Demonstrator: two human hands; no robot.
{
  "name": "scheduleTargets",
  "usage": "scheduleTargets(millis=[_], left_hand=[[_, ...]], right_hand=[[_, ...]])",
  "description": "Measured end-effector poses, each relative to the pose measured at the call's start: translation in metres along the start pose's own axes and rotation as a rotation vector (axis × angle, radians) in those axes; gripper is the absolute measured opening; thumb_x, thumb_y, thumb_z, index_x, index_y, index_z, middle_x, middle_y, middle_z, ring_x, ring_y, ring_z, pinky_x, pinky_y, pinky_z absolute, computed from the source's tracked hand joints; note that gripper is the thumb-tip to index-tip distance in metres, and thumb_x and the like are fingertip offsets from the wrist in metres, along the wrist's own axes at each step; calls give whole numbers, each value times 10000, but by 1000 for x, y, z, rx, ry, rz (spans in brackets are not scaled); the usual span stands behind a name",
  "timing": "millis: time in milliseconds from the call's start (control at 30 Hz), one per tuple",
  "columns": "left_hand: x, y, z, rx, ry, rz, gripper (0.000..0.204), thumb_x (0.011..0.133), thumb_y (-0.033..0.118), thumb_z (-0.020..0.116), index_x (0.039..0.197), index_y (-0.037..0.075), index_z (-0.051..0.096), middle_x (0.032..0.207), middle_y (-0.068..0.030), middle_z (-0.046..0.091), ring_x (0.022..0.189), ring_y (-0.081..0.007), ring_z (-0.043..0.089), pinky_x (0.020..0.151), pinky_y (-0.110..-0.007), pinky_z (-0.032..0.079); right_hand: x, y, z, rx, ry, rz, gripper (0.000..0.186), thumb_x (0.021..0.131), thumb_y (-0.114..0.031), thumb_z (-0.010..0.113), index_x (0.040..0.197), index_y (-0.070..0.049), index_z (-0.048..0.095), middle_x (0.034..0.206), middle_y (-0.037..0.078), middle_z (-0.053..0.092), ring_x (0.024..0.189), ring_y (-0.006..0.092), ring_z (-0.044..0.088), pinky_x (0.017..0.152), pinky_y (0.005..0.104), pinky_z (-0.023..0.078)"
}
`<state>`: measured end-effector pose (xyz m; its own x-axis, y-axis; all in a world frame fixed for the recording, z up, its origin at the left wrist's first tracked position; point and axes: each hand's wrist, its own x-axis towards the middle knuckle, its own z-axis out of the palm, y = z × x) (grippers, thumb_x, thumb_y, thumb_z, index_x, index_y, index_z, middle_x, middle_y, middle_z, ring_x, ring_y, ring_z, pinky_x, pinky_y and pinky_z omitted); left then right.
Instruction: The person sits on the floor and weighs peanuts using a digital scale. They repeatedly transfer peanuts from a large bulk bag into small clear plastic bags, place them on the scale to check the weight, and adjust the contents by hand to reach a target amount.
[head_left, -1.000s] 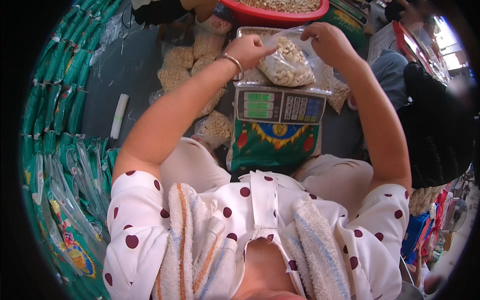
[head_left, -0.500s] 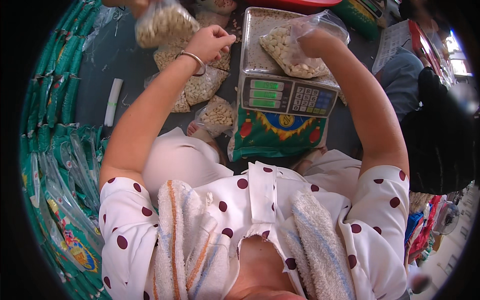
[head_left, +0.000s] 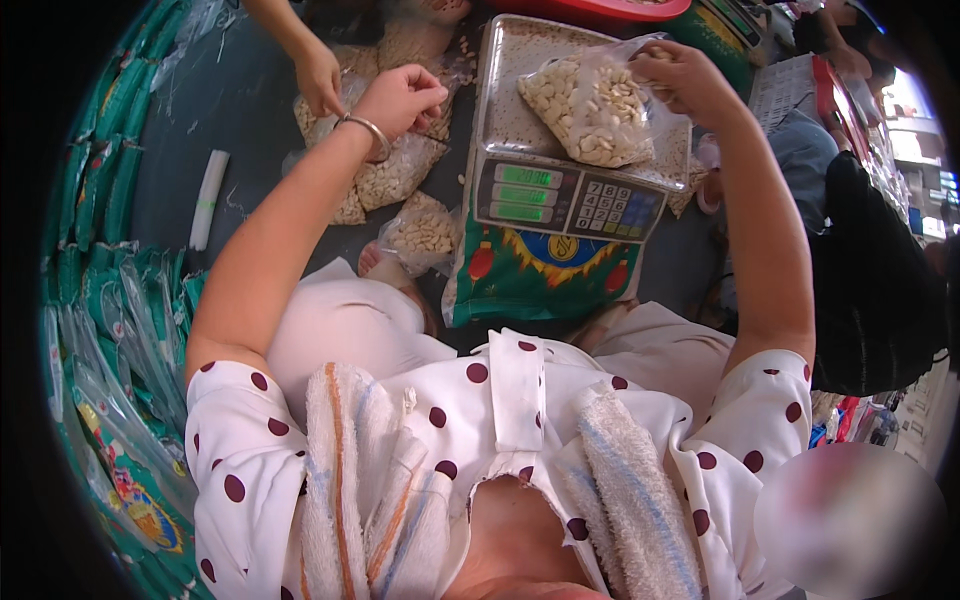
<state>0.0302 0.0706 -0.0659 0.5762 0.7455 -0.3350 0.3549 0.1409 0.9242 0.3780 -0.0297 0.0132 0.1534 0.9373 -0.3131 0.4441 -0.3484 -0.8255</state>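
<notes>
On the metal pan of a digital scale [head_left: 508, 85] lies an unsealed clear plastic bag of pale beans [head_left: 550, 97]. My right hand [head_left: 695, 85] is at the bag's mouth, its fingers closed around a few pale beans. To the left of the scale, my left hand [head_left: 405, 98] is held over bagged beans [head_left: 385, 182] with its fingers curled together; whether anything is in them is hidden. A smaller bag of beans [head_left: 420, 235] rests by my foot. Another person's hand [head_left: 320, 80] reaches down to the bag pile from the upper left.
A green printed sack [head_left: 545, 275] sits just below the scale's display. Stacked green packaging [head_left: 110, 330] lines the left side, near a white roll [head_left: 208, 200]. A red basin [head_left: 600, 8] stands beyond the scale. Someone in dark clothing [head_left: 880, 280] is at the right.
My right hand has come out of the bag and moved right. My left hand has lowered slightly. The other person's bag has left their hand, which now reaches to the pile. The scale's reading differs.
</notes>
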Motion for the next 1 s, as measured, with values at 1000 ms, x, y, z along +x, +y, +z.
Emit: scheduleTargets(millis=[1000], left_hand=[[-22, -75, -50, 402, -168, 140, 238, 852, 201, 614, 1015, 28, 612, 904, -61, 632, 848, -149, 592, 775, -282, 482]], right_hand=[[-67, -40, 193, -252, -645, -245, 286, 822, 9, 547, 1101, -27, 596, 1043, 112, 624, 959, 230, 615, 808, 321, 492]])
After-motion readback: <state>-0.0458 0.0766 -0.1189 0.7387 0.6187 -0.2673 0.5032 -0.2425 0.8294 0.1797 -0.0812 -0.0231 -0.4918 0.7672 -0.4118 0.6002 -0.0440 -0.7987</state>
